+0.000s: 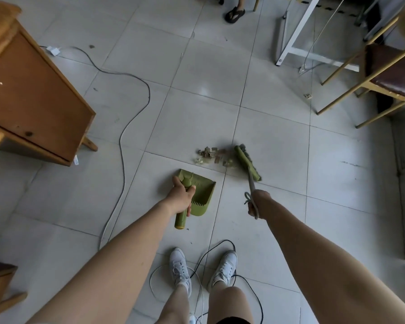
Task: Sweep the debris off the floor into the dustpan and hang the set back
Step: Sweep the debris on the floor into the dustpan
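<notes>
A small pile of brown and clear debris lies on the grey tiled floor ahead of my feet. My left hand grips the green handle of a green dustpan, which sits just short of the pile with its mouth facing right. My right hand holds the grey handle of a green broom. The broom head rests on the floor right beside the pile, on its right side. A loop of cord hangs from the broom handle at my hand.
A wooden cabinet stands at the left. A grey cable snakes across the floor, and black and white cords curl around my white shoes. A chair and a white frame stand at the right. Another person's sandalled foot shows at the top.
</notes>
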Tool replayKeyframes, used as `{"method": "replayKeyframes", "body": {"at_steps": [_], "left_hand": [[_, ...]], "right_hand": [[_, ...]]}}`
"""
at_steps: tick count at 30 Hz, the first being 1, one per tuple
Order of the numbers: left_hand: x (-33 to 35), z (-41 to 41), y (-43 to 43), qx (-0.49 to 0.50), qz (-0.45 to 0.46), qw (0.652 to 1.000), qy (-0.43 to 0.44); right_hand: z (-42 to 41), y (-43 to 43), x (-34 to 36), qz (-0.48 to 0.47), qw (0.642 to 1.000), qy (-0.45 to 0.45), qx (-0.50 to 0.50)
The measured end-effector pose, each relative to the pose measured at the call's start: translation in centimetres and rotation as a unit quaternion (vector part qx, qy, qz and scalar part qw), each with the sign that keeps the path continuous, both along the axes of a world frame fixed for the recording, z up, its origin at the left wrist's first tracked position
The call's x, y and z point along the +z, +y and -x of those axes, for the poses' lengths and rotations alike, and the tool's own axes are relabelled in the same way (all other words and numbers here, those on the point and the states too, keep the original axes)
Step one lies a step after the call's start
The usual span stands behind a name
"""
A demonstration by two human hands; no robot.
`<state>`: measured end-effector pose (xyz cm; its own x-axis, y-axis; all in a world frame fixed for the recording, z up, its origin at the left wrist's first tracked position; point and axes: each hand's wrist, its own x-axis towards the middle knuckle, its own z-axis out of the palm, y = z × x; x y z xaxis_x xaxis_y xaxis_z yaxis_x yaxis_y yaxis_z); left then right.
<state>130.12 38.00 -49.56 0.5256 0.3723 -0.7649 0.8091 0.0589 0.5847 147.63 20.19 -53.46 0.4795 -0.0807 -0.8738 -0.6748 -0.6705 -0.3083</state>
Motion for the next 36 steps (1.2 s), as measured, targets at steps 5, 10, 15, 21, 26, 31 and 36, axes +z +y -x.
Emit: {"method": "replayKeyframes", "body": {"at_steps": [5,10,15,21,26,31,36], "left_hand": [[-0.3,0.6,0.5,0.011,0.005,1.0,-0.007],[-0.8,0.3,0.1,0.03,0.006,0.999,-0.019],[-1.5,0.2,-0.4,0.053,0.007,0.997,-0.05],[-1.7,0.8,0.4,0.071,0.003,0.996,-0.055],[-1.9,0.6,0.0,0.06,-0.009,0.997,-0.05],[-1.8,0.6,0.7,0.044,-0.014,0.998,-0.041],[-1.6,0.6,0.2,0.046,-0.015,0.998,-0.039]], "right_hand": [[-0.2,3.9,0.6,-0.015,0.999,0.037,-0.014],[1.0,7.5,0.5,-0.041,0.997,0.058,-0.035],[1.8,10.0,0.0,-0.047,0.997,0.048,0.041],[2.6,10.5,-1.7,0.016,0.983,0.023,0.179],[4.2,8.0,-3.7,0.03,0.967,0.01,0.251],[7.3,3.8,-4.9,0.078,0.96,0.011,0.269],[11.4,-1.0,-4.2,0.077,0.929,-0.025,0.361]]}}
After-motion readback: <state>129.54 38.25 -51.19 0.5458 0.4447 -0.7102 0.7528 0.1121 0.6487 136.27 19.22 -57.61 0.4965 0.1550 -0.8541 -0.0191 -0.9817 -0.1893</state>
